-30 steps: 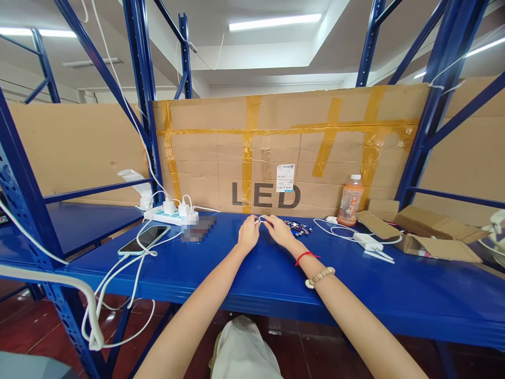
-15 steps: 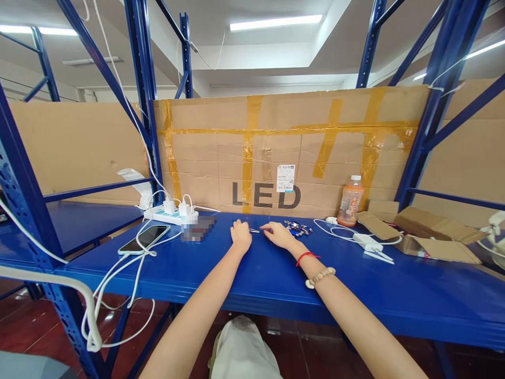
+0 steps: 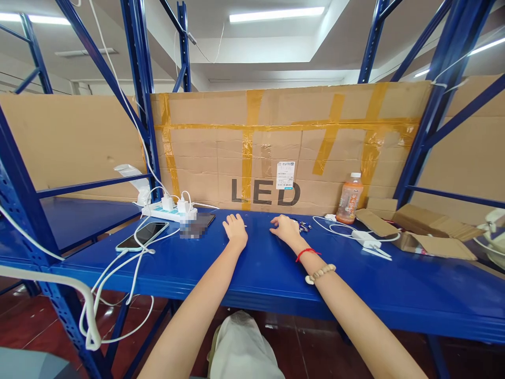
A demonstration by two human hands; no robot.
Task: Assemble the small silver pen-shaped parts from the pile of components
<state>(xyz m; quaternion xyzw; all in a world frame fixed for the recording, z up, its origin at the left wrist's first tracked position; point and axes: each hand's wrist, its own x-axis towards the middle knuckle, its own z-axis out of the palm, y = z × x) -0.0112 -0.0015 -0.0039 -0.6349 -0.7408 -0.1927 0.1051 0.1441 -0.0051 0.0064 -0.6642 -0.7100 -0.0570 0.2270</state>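
Note:
My left hand (image 3: pixel 235 230) lies flat on the blue shelf top (image 3: pixel 256 268) with its fingers spread and nothing in it. About a hand's width to the right, my right hand (image 3: pixel 284 228) also rests on the shelf top, fingers apart, its fingertips pointing left. It wears a red string and a bead bracelet at the wrist. A small pile of blue and silver parts (image 3: pixel 303 226) lies just beyond the right hand, partly hidden by it.
A white power strip (image 3: pixel 169 212) with chargers and a phone (image 3: pixel 142 236) on a cable lie at the left. At the right are an orange drink bottle (image 3: pixel 350 198), a white charger (image 3: pixel 366 239) and flat cardboard pieces (image 3: pixel 430 231). A taped cardboard wall (image 3: pixel 276 137) closes the back.
A second ago both hands pinched a small white piece together. They lowered to the shelf top, moved apart, and now lie open.

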